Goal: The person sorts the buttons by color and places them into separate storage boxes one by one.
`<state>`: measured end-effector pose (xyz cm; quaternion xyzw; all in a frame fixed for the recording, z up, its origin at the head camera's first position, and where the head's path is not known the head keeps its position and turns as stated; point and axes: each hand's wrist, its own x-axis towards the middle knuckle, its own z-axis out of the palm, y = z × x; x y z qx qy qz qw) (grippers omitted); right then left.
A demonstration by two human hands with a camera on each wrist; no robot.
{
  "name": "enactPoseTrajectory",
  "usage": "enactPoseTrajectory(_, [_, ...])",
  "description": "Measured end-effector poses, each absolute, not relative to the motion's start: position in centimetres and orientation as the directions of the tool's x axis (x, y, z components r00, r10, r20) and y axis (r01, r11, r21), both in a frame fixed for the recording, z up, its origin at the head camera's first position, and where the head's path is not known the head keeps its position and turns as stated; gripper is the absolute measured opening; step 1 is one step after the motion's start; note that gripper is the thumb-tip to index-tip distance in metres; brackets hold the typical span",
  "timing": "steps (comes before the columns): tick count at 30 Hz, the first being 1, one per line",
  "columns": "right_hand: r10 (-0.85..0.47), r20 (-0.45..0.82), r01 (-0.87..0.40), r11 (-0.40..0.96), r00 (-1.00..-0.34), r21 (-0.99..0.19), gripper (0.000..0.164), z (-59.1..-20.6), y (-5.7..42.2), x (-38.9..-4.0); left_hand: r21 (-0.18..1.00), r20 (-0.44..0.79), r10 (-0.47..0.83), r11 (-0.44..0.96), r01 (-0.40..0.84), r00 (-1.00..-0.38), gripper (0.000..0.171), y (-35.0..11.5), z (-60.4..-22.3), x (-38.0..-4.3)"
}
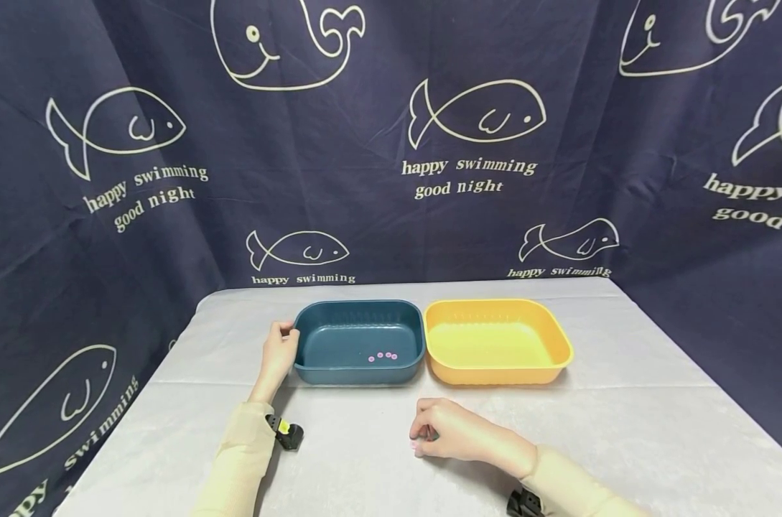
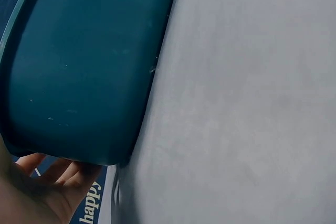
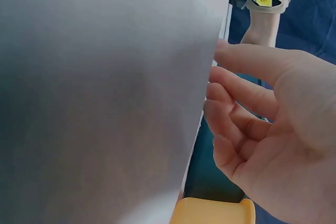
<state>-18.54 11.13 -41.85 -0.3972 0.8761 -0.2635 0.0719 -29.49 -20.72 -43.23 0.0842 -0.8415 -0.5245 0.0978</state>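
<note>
- Left hand (image 1: 281,353) grips the teal bin (image 1: 360,375) at its left end
- Right hand (image 1: 454,431), fingers curled, pinches a pink piece (image 1: 415,446) near the table (image 1: 358,445)
- 4 pink discs (image 1: 380,355) lie inside (yellow bin (image 1: 500,376) alongside)

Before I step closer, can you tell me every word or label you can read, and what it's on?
"happy swimming": on the dark blue curtain, repeated.
"good night": on the same curtain, repeated.
Yellow label on the black wrist device: marked, but too small to read.
I see no lettering on the blue bin or yellow bin.
</note>
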Motion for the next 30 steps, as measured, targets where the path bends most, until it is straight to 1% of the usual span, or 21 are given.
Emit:
enactPoseTrajectory(12, [-0.754, 0.100, -0.706, 0.549, -0.649, -0.447, 0.005, -41.76, 10.66, -18.46, 0.900, 0.099, -0.246, 0.435, -0.018, -0.964, 0.035, -20.70, -43.47, -29.48])
enactPoseTrajectory(21, [-0.794, 0.152, -0.786, 0.519, -0.588, -0.336, 0.005, -41.65, 10.52, -18.35, 0.898, 0.080, -0.229, 0.438, -0.029, -0.970, 0.037, -20.91, -43.27, -29.56])
enactPoseTrajectory(25, [-0.791, 0.149, -0.777, 0.515, -0.593, -0.363, 0.004, -41.79, 10.50, -18.36, 0.897, 0.075, -0.227, 0.440, -0.033, -0.971, 0.037, -20.97, -43.29, -29.57])
enactPoseTrajectory(30, [-0.777, 0.126, -0.746, 0.526, -0.617, -0.408, 0.005, -42.00, 10.59, -18.48, 0.895, 0.071, -0.229, 0.445, -0.039, -0.971, 0.037, -20.82, -43.13, -29.49])
